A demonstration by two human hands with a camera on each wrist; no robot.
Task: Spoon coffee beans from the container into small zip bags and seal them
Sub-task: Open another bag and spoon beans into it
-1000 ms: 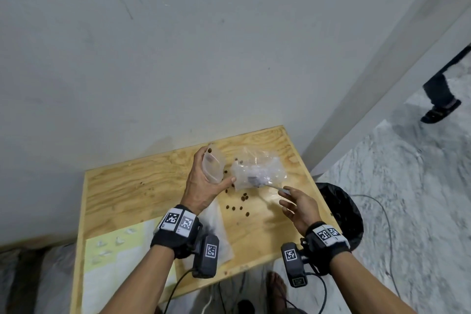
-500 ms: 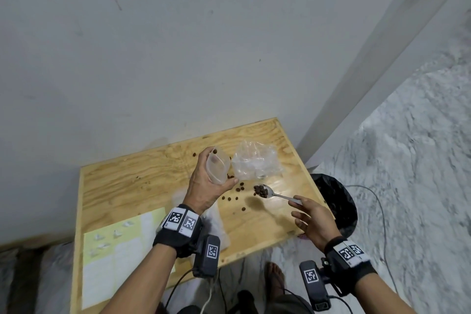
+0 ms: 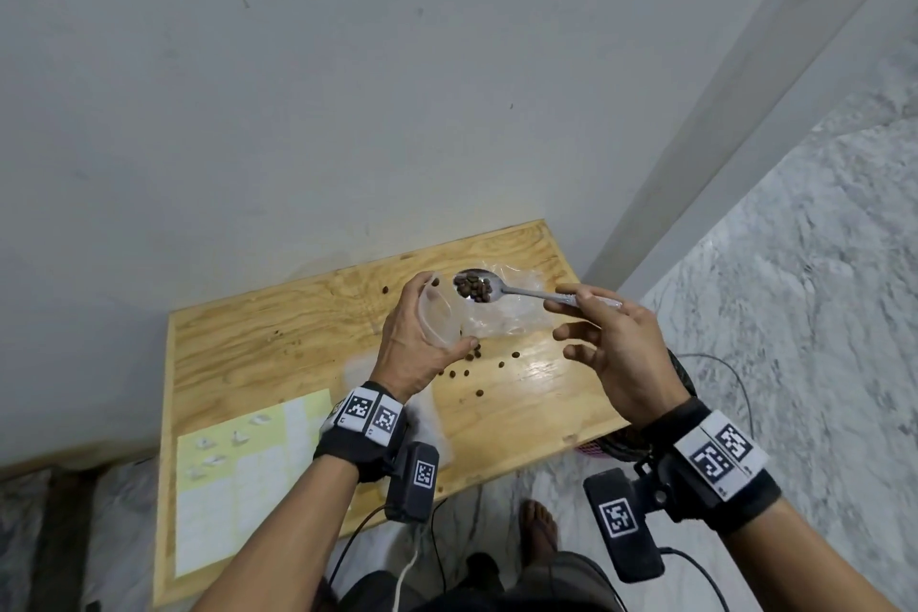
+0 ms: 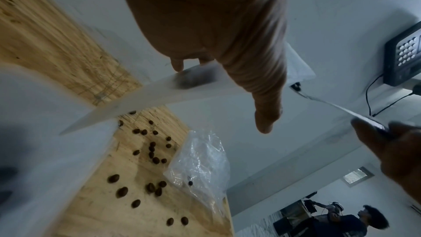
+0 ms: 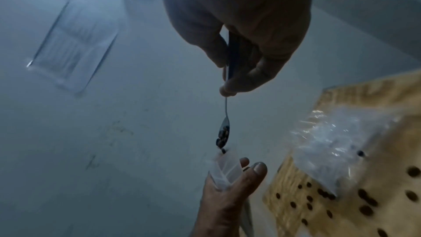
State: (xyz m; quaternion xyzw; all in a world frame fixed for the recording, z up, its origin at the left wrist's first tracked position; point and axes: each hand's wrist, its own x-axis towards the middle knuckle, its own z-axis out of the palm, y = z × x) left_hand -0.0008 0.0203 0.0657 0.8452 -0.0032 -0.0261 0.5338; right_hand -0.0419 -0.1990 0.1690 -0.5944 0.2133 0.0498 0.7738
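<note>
At the far left of the bench (image 3: pixel 238 343) lies a pale yellow sheet (image 3: pixel 248 477) with a few small white packets (image 3: pixel 233 437) on it; whether those are filled bags I cannot tell. Moving right, the left hand (image 3: pixel 412 343) is raised above the bench, its fingers (image 3: pixel 467 344) and thumb curled round a small zip bag (image 3: pixel 437 318), pinching its sides so the mouth gapes upward. The bag looks almost empty, with perhaps a single bean at its lip. Just beside that mouth hangs the bowl of the spoon (image 3: pixel 477 287), heaped with coffee beans (image 3: pixel 474 288); in the right wrist view the lowest bean (image 5: pixel 223 150) is right at the bag's opening. Under the spoon, on the bench, sits a crumpled clear plastic bag (image 3: pixel 511 318), which I take to be the bean container, nearly emptied. Loose beans (image 3: pixel 467 370) are scattered on the wood near it, so some have been spilled. Further right, the right hand (image 3: pixel 621 353) pinches the spoon handle between thumb and forefinger, the other fingers spread loosely below it.

As I judge it, this bag is only at its first spoonful: the tipping in, any further scoops and the sealing are all yet to do, and the strays need gathering.
</note>
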